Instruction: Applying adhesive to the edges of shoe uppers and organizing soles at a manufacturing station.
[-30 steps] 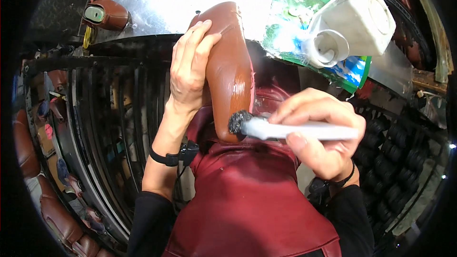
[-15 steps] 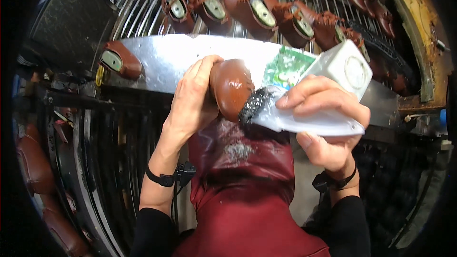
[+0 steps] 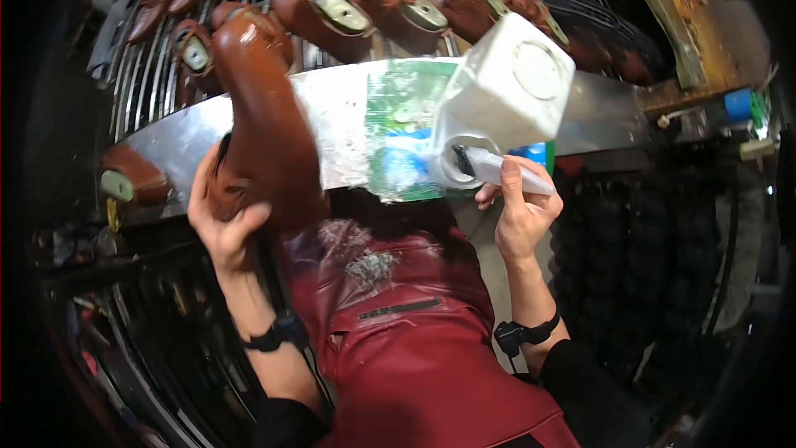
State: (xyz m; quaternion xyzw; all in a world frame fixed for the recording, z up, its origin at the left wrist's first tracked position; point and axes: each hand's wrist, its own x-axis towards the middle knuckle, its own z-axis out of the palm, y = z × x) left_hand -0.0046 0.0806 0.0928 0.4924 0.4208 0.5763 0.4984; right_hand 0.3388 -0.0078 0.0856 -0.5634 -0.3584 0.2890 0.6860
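A glossy brown leather shoe (image 3: 269,116) is tilted over the left part of the metal work surface, toe pointing away. My left hand (image 3: 222,220) is closed around its heel end, thumb bent over the near side. To the right, my right hand (image 3: 526,216) grips the pale handle of a brush (image 3: 506,172). The brush's dark bristles sit at the round mouth of a white plastic jug (image 3: 506,87), partly inside it. Lying on its side, the jug rests over a green and blue plastic packet (image 3: 410,108).
A shiny metal sheet (image 3: 336,108) forms the work surface. One brown shoe (image 3: 137,178) lies at its left end. Beyond it, a barred rack (image 3: 149,87) carries several brown shoes. A wooden edge (image 3: 705,58) borders the far right. White residue marks my dark red apron (image 3: 414,348).
My left hand has moved left with the shoe and turned it lengthwise. My right hand has drawn the brush away from the shoe and brought its bristles to the jug's mouth. The view has shifted.
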